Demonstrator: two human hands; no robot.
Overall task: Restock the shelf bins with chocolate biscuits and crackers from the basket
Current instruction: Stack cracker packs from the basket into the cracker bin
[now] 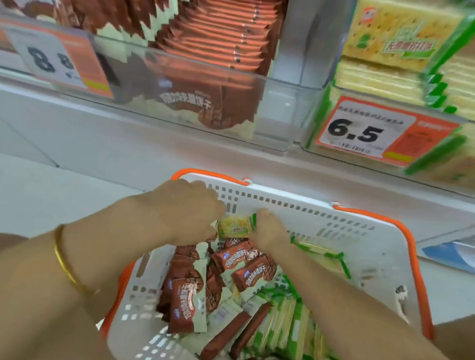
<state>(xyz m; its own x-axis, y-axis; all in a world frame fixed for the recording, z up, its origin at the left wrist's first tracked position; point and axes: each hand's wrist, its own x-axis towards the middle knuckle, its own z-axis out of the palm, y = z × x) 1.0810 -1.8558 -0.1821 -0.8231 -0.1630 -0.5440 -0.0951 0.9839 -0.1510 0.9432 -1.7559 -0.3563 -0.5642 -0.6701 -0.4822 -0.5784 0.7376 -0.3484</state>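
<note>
Through the head camera I saw both hands down at the far edge of the basket (314,212), a white one with an orange rim that stood below the shelf (119,140). The left hand (187,212) was knuckles-up with its fingers curled downward near the far left corner. The right hand (269,231) was curled the same way just beside it. A single cracker packet (235,227), yellow with green ends, sat between them against the far wall, touching both hands. The fingertips were hidden, so I could not tell whether either hand actually gripped it or only rested against it. A gold bangle (65,262) circled the left wrist.

Below the hands, chocolate biscuit packets (251,270) lay jumbled across the middle and left side of the basket. A row of green-edged cracker packs (283,327) stood on edge along the near right side.

On the shelf above, the clear left bin (279,111) held brown chocolate biscuit packs (214,34) filed upright, front to back. An orange price tag (54,57) hung at its front left. The right bin (316,120) held stacked cracker packs laid flat, with a 6.5 tag (378,132) on its front edge. The picture was blurred towards the shelf.
</note>
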